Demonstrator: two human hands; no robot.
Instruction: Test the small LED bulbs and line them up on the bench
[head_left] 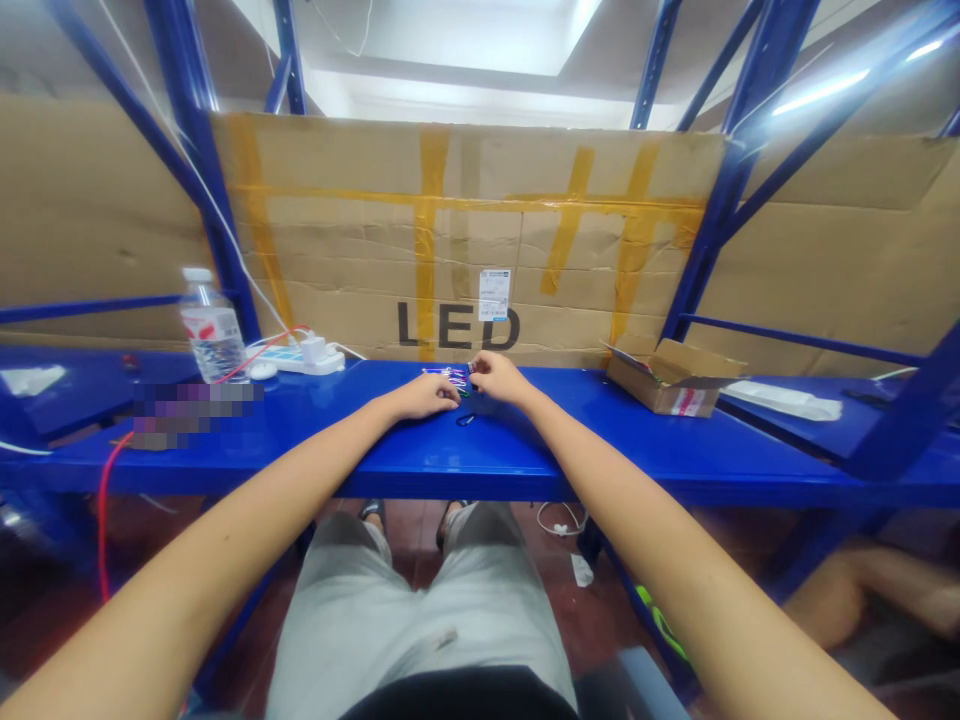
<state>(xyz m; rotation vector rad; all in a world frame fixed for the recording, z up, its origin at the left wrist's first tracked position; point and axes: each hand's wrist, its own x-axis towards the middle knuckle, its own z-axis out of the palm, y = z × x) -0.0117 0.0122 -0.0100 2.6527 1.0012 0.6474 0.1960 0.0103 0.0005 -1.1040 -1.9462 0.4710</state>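
Left hand [424, 398] and right hand [501, 380] reach forward, curled; I cannot tell whether either grip holds anything.

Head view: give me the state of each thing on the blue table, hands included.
Left hand: curled at the coloured pieces; grip unclear
Right hand: fingers bent together; grip unclear
Coloured pieces: clustered by the hands
Dark piece: lying apart from the cluster
Bottle: standing, capped
Cardboard box: open, flaps up
Power strip: white adapter plugged in
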